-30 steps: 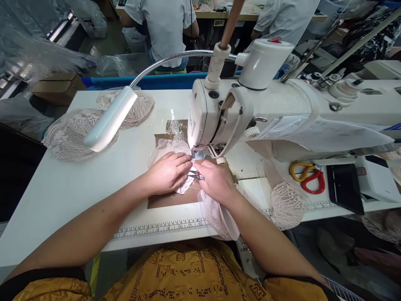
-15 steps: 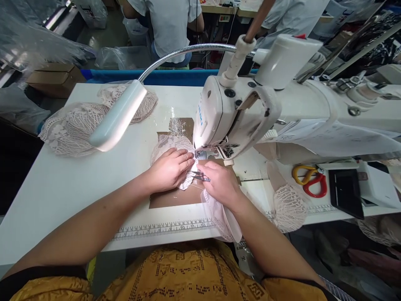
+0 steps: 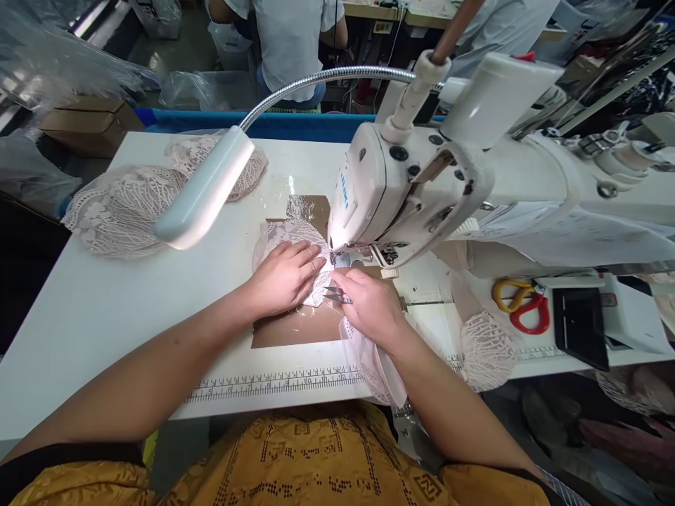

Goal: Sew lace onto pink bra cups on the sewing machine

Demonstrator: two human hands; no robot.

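Note:
My left hand (image 3: 285, 277) lies flat, fingers stretched out, pressing a pale lace piece (image 3: 287, 235) onto the table in front of the needle of a white sewing machine (image 3: 380, 190). My right hand (image 3: 372, 306) rests just right of it with fingers curled around small metal snips (image 3: 336, 295), whose tips point left toward the lace. More lace (image 3: 369, 358) hangs from under my right hand over the table's front edge. The needle area is partly hidden by the machine head.
A gooseneck lamp (image 3: 205, 190) hangs over the table's left. Stacked lace cups (image 3: 126, 211) lie at the far left, another lace piece (image 3: 482, 344) at the right. Red and yellow scissors (image 3: 519, 302) and a black device (image 3: 580, 316) lie right. People in white shirts work behind.
My view has shifted a little to the left and up. Both hands have slid the lace slightly further toward the needle; their grip looks unchanged.

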